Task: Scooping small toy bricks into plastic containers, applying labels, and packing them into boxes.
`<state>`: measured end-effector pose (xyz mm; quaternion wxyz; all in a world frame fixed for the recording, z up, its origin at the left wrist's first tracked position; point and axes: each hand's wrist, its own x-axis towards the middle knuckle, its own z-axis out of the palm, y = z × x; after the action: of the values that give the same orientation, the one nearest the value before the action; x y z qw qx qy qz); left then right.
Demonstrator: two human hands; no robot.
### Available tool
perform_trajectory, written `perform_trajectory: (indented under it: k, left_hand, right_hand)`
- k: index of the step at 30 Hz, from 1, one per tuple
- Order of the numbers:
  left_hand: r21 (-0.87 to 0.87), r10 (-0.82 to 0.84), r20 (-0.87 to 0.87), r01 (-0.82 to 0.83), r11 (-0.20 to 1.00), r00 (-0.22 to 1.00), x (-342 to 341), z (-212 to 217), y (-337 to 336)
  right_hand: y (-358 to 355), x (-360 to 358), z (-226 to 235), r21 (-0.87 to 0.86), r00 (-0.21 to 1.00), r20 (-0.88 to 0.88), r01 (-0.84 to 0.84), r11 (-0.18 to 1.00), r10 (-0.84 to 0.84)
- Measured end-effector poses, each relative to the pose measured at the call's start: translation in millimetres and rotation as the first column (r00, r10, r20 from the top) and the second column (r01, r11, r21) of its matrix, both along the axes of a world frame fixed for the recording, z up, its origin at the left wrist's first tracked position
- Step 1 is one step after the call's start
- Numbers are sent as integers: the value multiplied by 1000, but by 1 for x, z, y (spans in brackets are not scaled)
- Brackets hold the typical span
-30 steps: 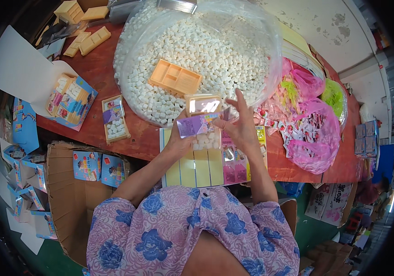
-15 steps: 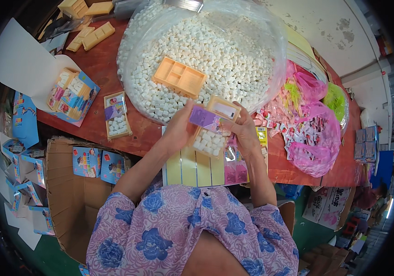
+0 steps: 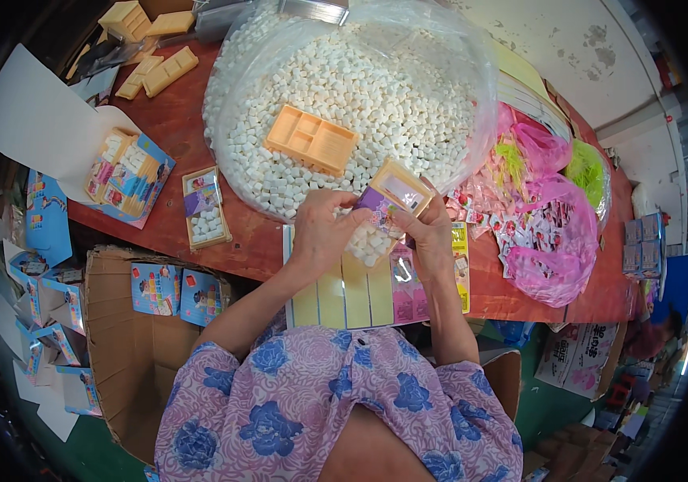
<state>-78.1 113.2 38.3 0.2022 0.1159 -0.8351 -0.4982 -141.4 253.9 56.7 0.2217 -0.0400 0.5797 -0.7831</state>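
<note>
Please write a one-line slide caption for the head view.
Left hand and right hand hold a tan plastic tray of white cubes beside a clear plastic bag.

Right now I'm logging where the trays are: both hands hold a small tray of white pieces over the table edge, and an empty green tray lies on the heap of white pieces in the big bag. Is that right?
Not quite. The head view shows the empty tray on the heap of white pieces is orange, not green. The rest stands: the left hand and right hand hold the small tray together over the table edge.
</note>
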Motion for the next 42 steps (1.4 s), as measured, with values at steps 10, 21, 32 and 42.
perform_trajectory:
  k: [10, 21, 32, 42]
  left_hand:
    - [840, -419, 33, 203, 504, 907, 0, -1, 0]
    - [459, -125, -265, 239, 856, 956, 4, -16, 10]
    - [-213, -216, -402, 138, 967, 890, 26, -1, -12]
    - [-347, -365, -392, 232, 909, 845, 31, 9, -20]
  right_hand:
    - [-5, 2, 14, 310, 939, -324, -12, 951, 118]
    - [-3, 17, -10, 255, 796, -605, 178, 950, 13]
    - [8, 15, 7, 274, 516, -775, -245, 930, 365]
    - [6, 13, 5, 211, 543, -731, -397, 893, 414]
